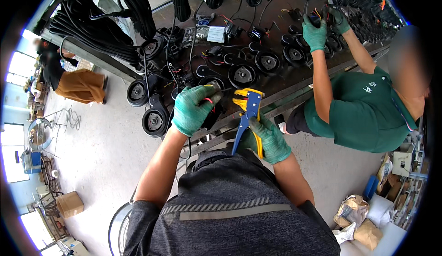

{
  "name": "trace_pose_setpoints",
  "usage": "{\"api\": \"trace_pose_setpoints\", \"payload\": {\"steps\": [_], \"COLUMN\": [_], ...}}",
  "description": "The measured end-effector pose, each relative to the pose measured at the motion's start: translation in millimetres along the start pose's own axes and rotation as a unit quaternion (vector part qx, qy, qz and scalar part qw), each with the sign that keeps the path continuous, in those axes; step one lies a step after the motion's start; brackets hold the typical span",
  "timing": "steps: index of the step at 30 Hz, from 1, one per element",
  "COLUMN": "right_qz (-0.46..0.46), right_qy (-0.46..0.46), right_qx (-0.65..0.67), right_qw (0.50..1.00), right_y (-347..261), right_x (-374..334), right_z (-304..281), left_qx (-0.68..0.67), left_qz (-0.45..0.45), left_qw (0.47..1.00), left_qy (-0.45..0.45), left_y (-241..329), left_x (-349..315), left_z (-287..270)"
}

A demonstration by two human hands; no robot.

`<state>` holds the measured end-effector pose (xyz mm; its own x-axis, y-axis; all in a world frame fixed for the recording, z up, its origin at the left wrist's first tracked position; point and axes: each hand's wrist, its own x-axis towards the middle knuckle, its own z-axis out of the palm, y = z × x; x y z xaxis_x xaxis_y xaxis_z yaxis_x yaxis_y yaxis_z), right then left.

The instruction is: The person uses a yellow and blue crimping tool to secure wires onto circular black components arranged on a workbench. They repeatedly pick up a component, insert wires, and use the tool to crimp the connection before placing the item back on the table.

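Evidently, the left hand (195,109) pinches a red wire (208,100) near the desk's (287,80) edge, fingers nearly closed, while the right hand's (270,142) fingers wrap the wire stripper (252,105) handles, presumably for leverage.

one wire stripper (251,105) and four green gloves (189,112) are in view.

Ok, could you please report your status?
Right hand holding blue-and-yellow wire stripper. Left hand on red wire. Black round parts crowded ahead.
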<state>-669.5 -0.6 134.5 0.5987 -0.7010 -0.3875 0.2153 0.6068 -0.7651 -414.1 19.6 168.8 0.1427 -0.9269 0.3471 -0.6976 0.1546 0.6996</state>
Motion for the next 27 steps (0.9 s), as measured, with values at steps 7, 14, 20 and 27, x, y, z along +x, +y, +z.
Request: {"api": "trace_pose_setpoints", "payload": {"steps": [7,14,20,27], "right_qz": [0.002,-0.002,0.013,-0.018], "right_qy": [-0.060,-0.089,-0.100,-0.052], "right_qx": [0.077,0.027,0.019,0.071], "right_qw": [0.995,0.996,0.995,0.996], "right_y": [3.0,-2.3,-6.7,2.9], "right_x": [1.8,0.3,-4.4,-8.2], "right_z": [0.8,-6.3,-8.7,-11.4], "left_qx": [0.042,0.054,0.068,0.092], "left_qz": [0.063,0.106,0.169,0.124], "left_qw": [0.996,0.991,0.981,0.983], "left_qy": [-0.038,-0.062,-0.065,-0.095], "left_y": [17.4,13.4,19.8,24.1], "left_x": [-0.8,-2.2,2.6,3.6], "left_z": [-6.8,-11.6,-14.6,-3.9]}}
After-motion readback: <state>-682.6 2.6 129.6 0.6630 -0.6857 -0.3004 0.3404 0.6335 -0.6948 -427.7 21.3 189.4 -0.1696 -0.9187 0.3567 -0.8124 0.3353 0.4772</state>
